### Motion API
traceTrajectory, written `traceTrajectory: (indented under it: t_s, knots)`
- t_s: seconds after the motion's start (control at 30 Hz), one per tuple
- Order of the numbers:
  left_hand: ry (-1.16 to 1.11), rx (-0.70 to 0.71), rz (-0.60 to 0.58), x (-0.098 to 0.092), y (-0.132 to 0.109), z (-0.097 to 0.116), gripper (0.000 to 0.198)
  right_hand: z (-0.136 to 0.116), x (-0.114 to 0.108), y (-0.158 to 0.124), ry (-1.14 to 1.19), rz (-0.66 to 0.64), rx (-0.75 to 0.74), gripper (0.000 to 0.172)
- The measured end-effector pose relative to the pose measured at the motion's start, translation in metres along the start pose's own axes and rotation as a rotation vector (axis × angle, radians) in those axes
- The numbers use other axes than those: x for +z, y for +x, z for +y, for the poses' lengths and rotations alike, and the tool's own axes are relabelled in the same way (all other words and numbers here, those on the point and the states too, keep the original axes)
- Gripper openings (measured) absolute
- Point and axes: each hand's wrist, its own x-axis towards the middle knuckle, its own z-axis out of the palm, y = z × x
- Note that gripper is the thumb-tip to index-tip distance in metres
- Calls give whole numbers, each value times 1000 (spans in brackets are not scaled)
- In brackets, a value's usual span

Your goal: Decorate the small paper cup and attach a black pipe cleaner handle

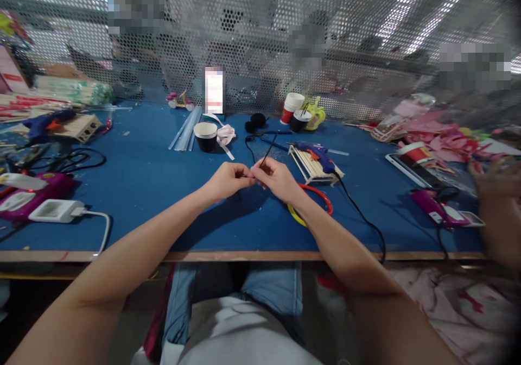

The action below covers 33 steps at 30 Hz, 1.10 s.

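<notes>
Both hands meet over the middle of the blue table (142, 175). My left hand (226, 180) is closed in a pinch on the near end of a thin black stick (269, 150). My right hand (277, 179) is also pinched on this black stick, which rises up and away from my fingers toward the back. Under my right wrist lie a red ring and a yellow ring (315, 202). A blue glue gun (315, 156) rests on a small wooden stand just right of my hands, its black cord running to the table's front edge.
A black paper cup (205, 136) and clear glue sticks (185, 128) stand behind my hands. Red and black cups (295, 112) sit further back. A white power adapter (55, 211) and purple case lie left. Another person's hand (494, 183) is at the right, near pink craft pieces. A perforated metal screen closes the back.
</notes>
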Motion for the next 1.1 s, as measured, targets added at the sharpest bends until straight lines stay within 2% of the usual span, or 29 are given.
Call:
traceTrajectory:
  t_s: [0.1, 0.47, 0.8, 1.1]
  knots:
    - [-62, -42, -4, -1, 0, 0, 19, -2, -3, 0, 38, -54, 7, 29]
    - [106, 51, 16, -1, 1, -3, 17, 3, -1, 1, -217, 86, -49, 35]
    - [244, 82, 69, 0, 2, -4, 17, 3, 1, 1, -201, 102, -21, 36]
    - [230, 63, 107, 2, 1, -3, 18, 3, 2, 2, -189, 97, -10, 36]
